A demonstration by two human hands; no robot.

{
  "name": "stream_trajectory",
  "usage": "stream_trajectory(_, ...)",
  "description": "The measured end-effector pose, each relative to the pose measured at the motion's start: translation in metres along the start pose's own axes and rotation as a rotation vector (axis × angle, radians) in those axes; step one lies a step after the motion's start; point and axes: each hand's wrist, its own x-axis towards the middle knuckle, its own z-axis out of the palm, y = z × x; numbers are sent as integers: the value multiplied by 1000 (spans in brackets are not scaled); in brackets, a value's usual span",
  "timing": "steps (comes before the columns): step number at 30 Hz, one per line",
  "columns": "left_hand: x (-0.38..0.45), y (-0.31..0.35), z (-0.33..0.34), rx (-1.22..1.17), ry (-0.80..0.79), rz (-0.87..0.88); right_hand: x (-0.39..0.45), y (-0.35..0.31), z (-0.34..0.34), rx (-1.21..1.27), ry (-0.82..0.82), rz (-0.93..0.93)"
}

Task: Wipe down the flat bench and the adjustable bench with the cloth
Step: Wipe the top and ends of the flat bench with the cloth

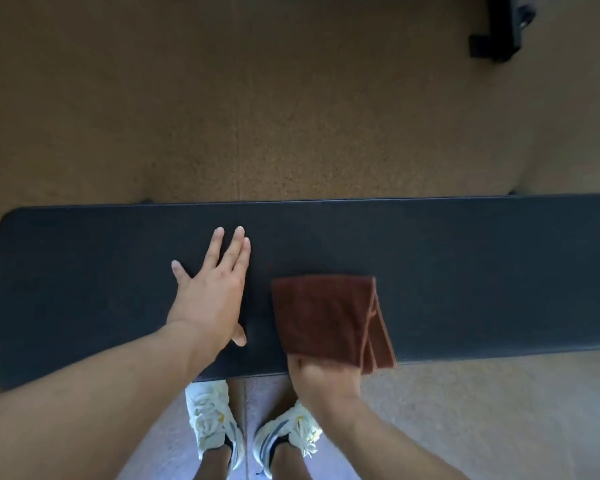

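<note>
Brown cloth (329,318) hides gripping right hand's (323,379) fingers; left hand (210,292) flat on bench (465,271).

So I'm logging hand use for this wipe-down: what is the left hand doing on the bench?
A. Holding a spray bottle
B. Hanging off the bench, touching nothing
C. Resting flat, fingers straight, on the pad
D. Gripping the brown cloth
C: the left hand lies flat with straight fingers on the flat bench, while the right hand holds the cloth.
</note>
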Motion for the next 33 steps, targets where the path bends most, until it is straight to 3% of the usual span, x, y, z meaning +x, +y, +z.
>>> stream_trajectory(1,0,1,-1,-6,0,-5,29,-8,-9,39,-33,-106)
stream_trajectory(6,-1,-1,1,-57,26,-3,156,-53,-39,41,-18,-181)
stream_trajectory(9,1,1,3,-58,41,-2,124,-35,-30,-4,-55,-291)
stream_trajectory(13,-4,1,6,-37,19,-3,7,-4,-32,151,-41,-317)
stream_trajectory(15,-3,0,5,-14,36,6,-36,14,-25,78,-68,-408)
stream_trajectory(18,0,-2,4,12,72,16,-25,21,-15,121,5,-298)
stream_trajectory(20,0,-1,3,28,73,24,9,9,-14,11,92,-456)
stream_trajectory(21,0,-2,4,32,83,27,27,-3,-11,89,68,-450)
stream_trajectory(25,-2,-10,8,-8,153,52,92,-34,-12,9,111,-502)
stream_trajectory(28,-2,-14,14,-43,204,87,83,-30,0,-62,146,-487)
stream_trajectory(31,-11,-21,28,-152,256,136,40,-35,9,-8,284,-336)
stream_trajectory(33,-22,-35,44,-235,307,183,-13,-38,18,29,247,-342)
